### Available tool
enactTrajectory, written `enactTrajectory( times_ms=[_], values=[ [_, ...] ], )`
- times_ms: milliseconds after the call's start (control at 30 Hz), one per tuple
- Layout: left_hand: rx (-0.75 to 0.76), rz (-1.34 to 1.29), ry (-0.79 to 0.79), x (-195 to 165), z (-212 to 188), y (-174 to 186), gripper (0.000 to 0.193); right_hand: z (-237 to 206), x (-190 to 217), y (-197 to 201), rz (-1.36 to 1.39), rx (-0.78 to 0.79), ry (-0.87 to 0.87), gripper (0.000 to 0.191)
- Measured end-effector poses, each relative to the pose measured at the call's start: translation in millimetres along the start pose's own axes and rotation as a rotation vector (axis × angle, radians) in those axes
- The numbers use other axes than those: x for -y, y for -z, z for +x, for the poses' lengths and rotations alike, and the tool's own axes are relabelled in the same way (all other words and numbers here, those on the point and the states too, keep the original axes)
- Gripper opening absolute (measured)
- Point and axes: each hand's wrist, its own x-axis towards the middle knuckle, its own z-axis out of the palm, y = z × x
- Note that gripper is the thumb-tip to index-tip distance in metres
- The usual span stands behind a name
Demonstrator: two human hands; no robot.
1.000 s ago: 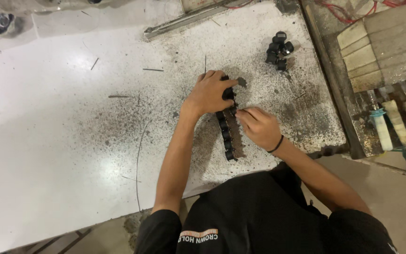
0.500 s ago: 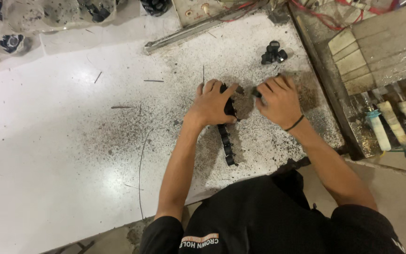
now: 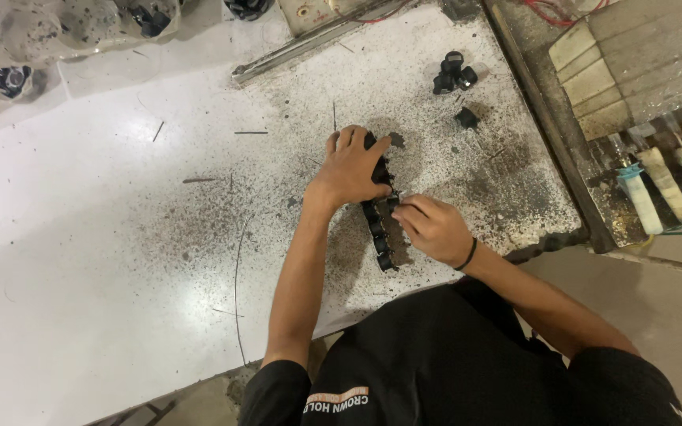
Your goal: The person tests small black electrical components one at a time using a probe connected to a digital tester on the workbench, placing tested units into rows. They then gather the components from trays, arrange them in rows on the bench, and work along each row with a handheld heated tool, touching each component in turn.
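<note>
Midway through assembling: left hand (image 3: 350, 167) pressing down the black strip of parts (image 3: 378, 230) near the desk's (image 3: 80, 260) front edge, right hand (image 3: 433, 229) fingers pinching a small piece against it. Next calls for steady seating.

Wide open room is offered by the white table (image 3: 80, 260) left of the left hand (image 3: 349, 170), crossed only by thin wire scraps (image 3: 199, 180), while passage to the right is narrowed by loose black parts (image 3: 453, 72), a metal rail (image 3: 309, 43) and stacked wooden blocks (image 3: 633, 63).
</note>
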Motion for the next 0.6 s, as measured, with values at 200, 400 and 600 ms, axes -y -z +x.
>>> enactTrajectory(
  times_ms=[200, 400, 600],
  values=[
    [0.045, 0.008, 0.031, -1, 1, 0, 0.097, -10, -3, -7, -0.04, -0.016, 0.003, 0.007],
    [0.062, 0.013, 0.041, -3, 1, 3, 0.096, 21, -61, 13, -0.219, -0.072, -0.156, 0.02],
    [0.077, 0.025, 0.061, -15, -4, 16, 0.112, 30, -110, 37, -0.666, 0.03, -0.292, 0.02]
  ],
)
